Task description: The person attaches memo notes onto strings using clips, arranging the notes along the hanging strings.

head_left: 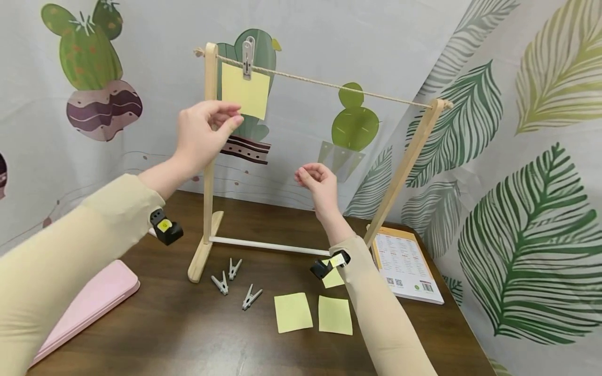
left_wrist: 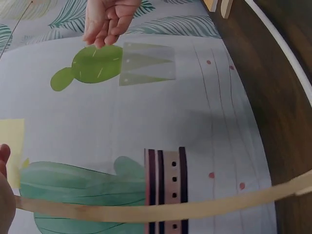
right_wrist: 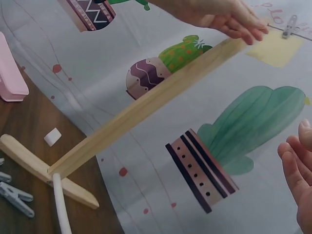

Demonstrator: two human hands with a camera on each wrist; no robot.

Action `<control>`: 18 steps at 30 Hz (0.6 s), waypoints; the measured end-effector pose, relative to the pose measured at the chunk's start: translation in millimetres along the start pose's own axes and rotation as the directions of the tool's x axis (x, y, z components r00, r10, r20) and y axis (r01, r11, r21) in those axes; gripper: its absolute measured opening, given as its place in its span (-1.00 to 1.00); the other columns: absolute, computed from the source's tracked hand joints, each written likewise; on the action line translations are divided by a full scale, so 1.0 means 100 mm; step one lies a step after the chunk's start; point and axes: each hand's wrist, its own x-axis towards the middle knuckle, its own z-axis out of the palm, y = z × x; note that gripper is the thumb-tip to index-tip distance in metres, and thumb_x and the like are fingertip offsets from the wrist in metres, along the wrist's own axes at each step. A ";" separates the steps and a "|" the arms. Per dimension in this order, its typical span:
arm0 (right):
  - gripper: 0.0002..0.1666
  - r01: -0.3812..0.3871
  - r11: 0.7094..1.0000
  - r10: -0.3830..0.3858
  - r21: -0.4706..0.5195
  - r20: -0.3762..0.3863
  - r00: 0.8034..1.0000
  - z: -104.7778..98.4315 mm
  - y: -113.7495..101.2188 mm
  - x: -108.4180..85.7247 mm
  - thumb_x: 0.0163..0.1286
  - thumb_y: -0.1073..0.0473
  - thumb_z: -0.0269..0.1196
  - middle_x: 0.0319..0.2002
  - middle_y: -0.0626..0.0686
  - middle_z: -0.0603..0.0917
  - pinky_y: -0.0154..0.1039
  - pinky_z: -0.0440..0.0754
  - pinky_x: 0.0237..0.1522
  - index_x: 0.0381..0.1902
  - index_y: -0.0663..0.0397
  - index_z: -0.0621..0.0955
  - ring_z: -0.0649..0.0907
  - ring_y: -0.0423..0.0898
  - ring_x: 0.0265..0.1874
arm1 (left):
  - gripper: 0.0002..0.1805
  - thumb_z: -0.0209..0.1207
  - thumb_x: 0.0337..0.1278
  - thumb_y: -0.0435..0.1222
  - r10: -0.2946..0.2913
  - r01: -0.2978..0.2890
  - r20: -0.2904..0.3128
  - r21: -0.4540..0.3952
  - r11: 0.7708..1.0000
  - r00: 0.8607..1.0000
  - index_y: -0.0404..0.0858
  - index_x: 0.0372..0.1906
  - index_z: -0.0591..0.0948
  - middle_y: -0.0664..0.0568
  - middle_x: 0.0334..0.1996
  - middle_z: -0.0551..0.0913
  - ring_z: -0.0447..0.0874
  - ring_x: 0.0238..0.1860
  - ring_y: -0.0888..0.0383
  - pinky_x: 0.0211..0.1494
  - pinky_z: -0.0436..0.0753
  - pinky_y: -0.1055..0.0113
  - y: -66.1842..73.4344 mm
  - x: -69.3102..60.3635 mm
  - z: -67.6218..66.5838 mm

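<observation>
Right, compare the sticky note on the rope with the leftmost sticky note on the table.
The hanging sticky note hangs upright from the rope; the leftmost table note lies on the tabletop. A clothespin grips the hanging sticky note; nothing clips the leftmost table note. Both are yellow and roughly square.

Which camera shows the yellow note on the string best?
The head view: it shows the hanging note almost whole, with the clip pinching it to the string. The right wrist view has it near the upper right corner, clip included; the left wrist view catches only part, cut off at the left edge.
</observation>
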 end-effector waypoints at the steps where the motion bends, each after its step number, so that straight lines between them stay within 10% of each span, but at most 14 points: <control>1: -0.85 -0.004 1.000 0.004 0.002 -0.003 1.000 -0.03 0.02 -0.02 0.35 0.45 0.20 -0.52 -0.17 0.71 -0.40 0.65 -0.32 -0.38 0.14 0.57 0.70 -0.30 -0.49 | -0.76 0.27 0.23 -0.31 0.004 -0.004 0.006 -0.004 1.000 1.000 -0.37 -0.08 0.71 -0.19 -0.22 0.77 0.47 -0.43 0.68 -0.27 0.47 0.68 -0.03 -0.04 0.02; 11: -0.88 -0.066 0.998 0.067 0.023 -0.047 0.997 -0.36 0.18 -0.26 0.36 0.42 0.22 -0.50 -0.16 0.72 -0.42 0.65 -0.28 -0.36 0.13 0.55 0.70 -0.28 -0.46 | -0.76 0.32 0.13 -0.37 0.083 -0.107 0.185 0.123 0.987 0.979 -0.39 -0.11 0.70 -0.19 -0.28 0.76 0.72 -0.35 -0.05 -0.21 0.66 0.11 -0.41 -0.61 0.27; 18: -0.92 -0.164 0.985 0.168 0.049 -0.076 0.983 -0.60 0.34 -0.45 0.34 0.33 0.27 -0.45 -0.12 0.74 -0.42 0.65 -0.25 -0.29 0.23 0.56 0.71 -0.26 -0.43 | -0.74 0.32 0.16 -0.33 -0.007 -0.024 0.266 0.113 0.993 0.964 -0.36 -0.07 0.70 -0.17 -0.22 0.75 0.73 -0.30 -0.04 -0.20 0.66 0.06 -0.56 -1.09 0.44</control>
